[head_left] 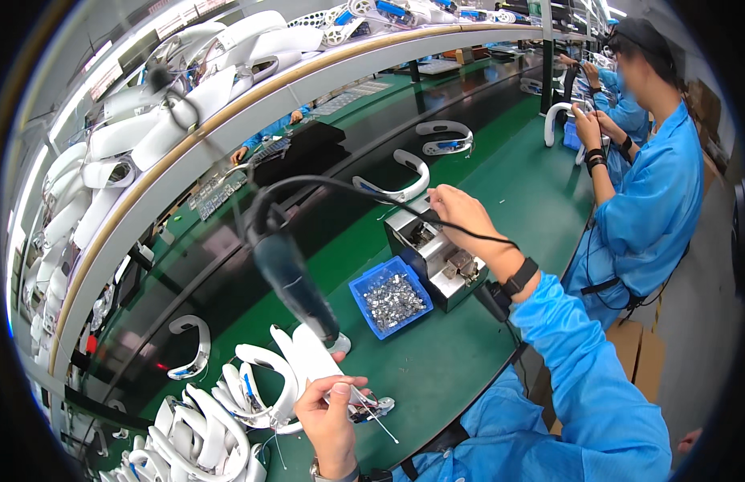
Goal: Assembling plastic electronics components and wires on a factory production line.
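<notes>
My left hand (331, 414) is closed on a white curved plastic housing (312, 353), whose near end shows a small circuit board (371, 408) and loose thin wires. My right hand (462, 213) reaches to the far end of a metal box-like device (437, 257) with an open top and small mechanisms inside. Its fingers are pinched together; anything between them is too small to make out. Beside the device sits a blue plastic tray (358, 304) filled with small shiny metal parts. An electric screwdriver (292, 273) hangs on a black cable above the left hand.
White curved housings (204, 434) lie heaped at the lower left; more (405, 181) rest along the green bench (469, 353). A shelf (204, 120) loaded with white parts arches over the far side. On the right, a co-worker in blue (653, 193) handles another housing.
</notes>
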Available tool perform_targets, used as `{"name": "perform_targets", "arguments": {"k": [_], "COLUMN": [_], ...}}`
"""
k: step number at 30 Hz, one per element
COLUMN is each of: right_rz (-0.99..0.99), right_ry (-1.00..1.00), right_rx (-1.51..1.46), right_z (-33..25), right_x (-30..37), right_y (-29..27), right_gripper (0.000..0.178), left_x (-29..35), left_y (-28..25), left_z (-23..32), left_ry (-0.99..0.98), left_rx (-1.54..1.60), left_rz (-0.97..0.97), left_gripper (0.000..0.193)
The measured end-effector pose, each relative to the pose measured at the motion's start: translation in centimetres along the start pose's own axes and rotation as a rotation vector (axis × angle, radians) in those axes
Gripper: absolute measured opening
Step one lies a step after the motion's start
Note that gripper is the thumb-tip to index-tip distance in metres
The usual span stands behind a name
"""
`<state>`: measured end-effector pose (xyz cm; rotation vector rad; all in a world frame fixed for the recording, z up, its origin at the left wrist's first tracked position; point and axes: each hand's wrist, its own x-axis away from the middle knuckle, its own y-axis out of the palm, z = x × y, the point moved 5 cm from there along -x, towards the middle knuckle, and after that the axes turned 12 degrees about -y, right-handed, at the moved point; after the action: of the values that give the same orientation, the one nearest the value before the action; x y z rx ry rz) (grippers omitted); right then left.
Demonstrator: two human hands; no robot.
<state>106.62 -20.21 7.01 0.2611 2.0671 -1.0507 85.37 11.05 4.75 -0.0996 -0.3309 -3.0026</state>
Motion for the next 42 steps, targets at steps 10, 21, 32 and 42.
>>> {"name": "perform_targets", "arguments": {"k": [10,21,32,42], "right_rz": [-0.113,-0.035,0.049,0.095], "right_ry": [0.108,-0.28,-0.545,-0.661], "right_rx": [-0.099,-0.509,-0.465,-0.381], "right_z": [4.6,-17.8,-24.1,-24.6], "right_x": [-0.1,6.4,7.4,8.7], "right_y": [1.3,-3.9,-0.2,0.0], "right_gripper": [0.018,0.011,0.021,0.03], "left_x": [-0.1,-0.3,0.2,0.1], "left_y": [0.7,0.5,0.5,0.3], "left_z": [0.6,1.1,0.7,0.6], "left_ry": [-0.033,-0.16,-0.14,-0.101], "left_rx": [0.049,0.266,0.278,0.3], "left_rz": [-0.048,-0.346,-0.25,-0.248], "left_gripper": [0.015,0.017,0.016,0.018]}}
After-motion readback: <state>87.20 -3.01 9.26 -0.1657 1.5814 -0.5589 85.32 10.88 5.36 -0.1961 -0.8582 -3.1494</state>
